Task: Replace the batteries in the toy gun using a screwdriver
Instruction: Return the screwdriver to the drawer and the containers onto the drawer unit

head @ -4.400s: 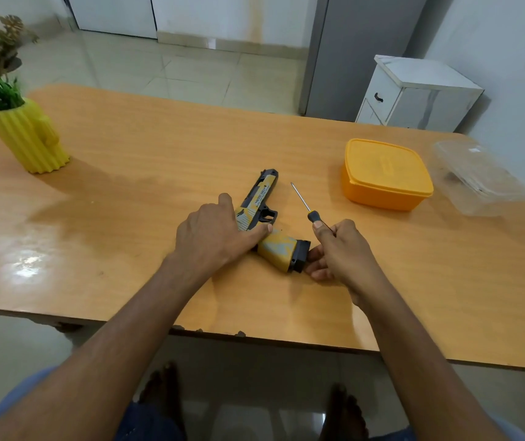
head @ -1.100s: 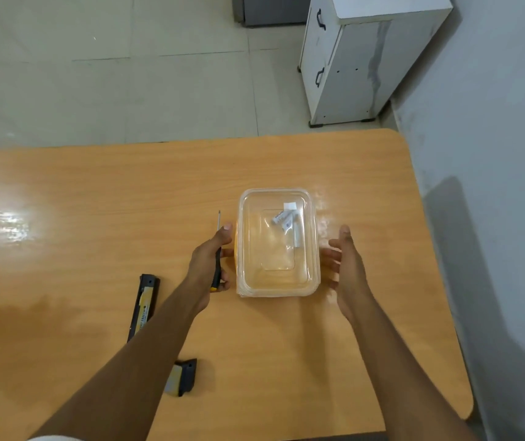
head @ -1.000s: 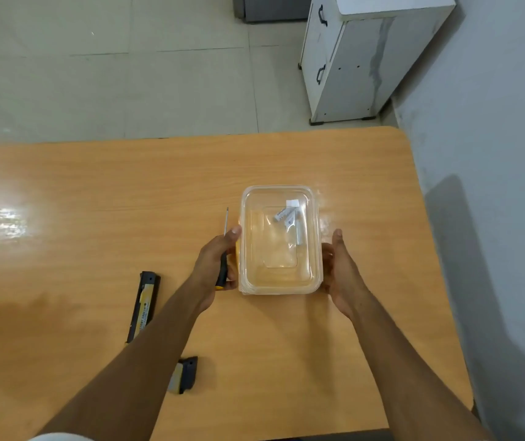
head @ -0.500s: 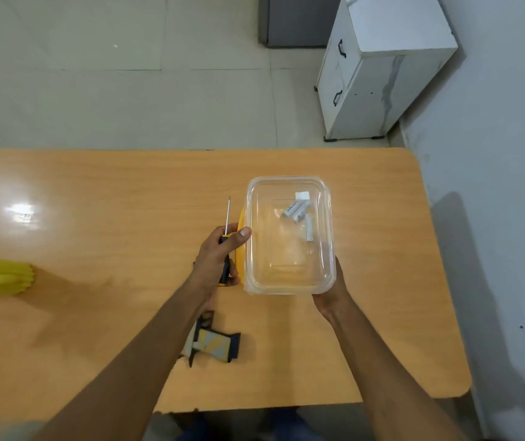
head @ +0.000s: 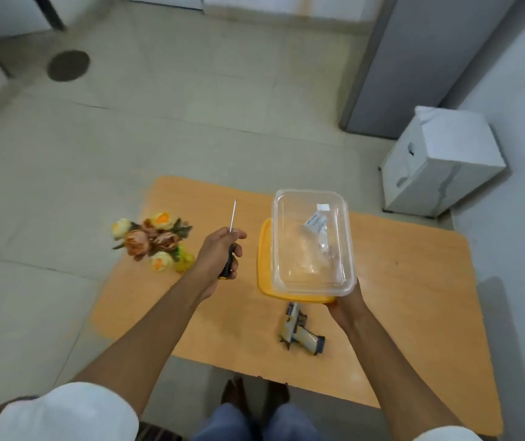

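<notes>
A: So, where does the yellow and grey plastic toy gun (head: 300, 331) lie?

B: On the orange wooden bench (head: 413, 297), just below the clear rectangular plastic container (head: 312, 246), which the right hand (head: 345, 308) holds up from underneath. Its fingers are hidden beneath the container, so how they curl I cannot tell.

A: And the left hand (head: 221, 253)?

B: Its fingers are wrapped round the black and yellow handle of the thin steel screwdriver (head: 231, 237), shaft pointing away.

A: How should the step go?

B: Keep the container level so the small white packet (head: 315, 225) inside doesn't slide, and set it down beside the gun, clear of the orange lid (head: 266, 259) under it.

A: Around it?

B: Left of the container, a yellow vase of artificial flowers (head: 153, 241); beyond, pale floor tiles (head: 159, 122) and a white cabinet (head: 439, 163) by the wall.
</notes>
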